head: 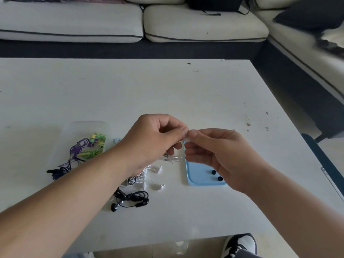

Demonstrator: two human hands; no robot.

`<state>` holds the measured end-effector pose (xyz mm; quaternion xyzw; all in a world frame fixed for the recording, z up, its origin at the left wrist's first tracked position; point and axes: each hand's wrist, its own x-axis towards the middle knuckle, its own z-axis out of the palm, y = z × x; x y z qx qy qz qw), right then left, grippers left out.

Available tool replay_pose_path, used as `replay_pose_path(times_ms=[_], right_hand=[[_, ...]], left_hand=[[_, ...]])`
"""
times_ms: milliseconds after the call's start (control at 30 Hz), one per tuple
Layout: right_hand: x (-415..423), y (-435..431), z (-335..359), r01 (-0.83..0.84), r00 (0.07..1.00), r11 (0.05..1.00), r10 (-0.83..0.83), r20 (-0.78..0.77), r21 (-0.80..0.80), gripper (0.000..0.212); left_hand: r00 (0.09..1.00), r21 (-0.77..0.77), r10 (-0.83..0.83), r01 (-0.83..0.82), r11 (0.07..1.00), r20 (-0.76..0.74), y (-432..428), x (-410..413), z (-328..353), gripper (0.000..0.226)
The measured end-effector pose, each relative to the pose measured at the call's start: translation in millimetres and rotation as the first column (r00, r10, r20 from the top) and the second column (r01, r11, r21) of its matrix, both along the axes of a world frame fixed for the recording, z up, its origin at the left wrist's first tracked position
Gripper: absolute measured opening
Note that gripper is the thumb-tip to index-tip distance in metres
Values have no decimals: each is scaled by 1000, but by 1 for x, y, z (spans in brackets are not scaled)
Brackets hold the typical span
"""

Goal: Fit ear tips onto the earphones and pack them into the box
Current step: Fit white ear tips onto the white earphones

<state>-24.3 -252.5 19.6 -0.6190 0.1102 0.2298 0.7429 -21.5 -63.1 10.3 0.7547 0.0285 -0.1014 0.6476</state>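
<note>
- The counter (167, 86) carries everything, and both my hands are raised just above it.
- My left hand (149, 138) and right hand (219, 151) meet fingertip to fingertip, each pinching the same white piece (186, 140); I cannot tell earbud from tip.
- A clear box (81, 131) holding purple and green earphones lies left of my left hand.
- A blue tray (197, 175) sits under my right hand.
- White earphones (149, 175) lie beneath my left wrist, with black earphones (130, 199) nearer me.
- Two black ear tips (213, 172) rest on the tray.
</note>
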Motion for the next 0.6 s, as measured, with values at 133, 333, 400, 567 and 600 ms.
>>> replay_pose_path(times_ms=[133, 333, 400, 567, 600], right_hand=[[2, 1, 0, -17, 1000, 1000, 17, 17, 21, 21], [1, 0, 1, -65, 998, 986, 65, 3, 151, 21], [1, 1, 1, -63, 998, 984, 63, 2, 169, 25], [1, 4, -1, -35, 999, 994, 38, -20, 102, 23], [1, 4, -2, -34, 999, 995, 36, -23, 90, 23]], left_hand=[[997, -40, -16, 13, 999, -70, 1, 0, 1, 8], [999, -5, -28, 28, 1000, -31, 3, 1, 0, 7], [1000, -18, 16, -16, 1000, -20, 3, 1, -1, 7], [999, -62, 47, -46, 997, 13, 1, 0, -1, 5], [999, -57, 47, -46, 997, 16, 1, 0, -1, 5]])
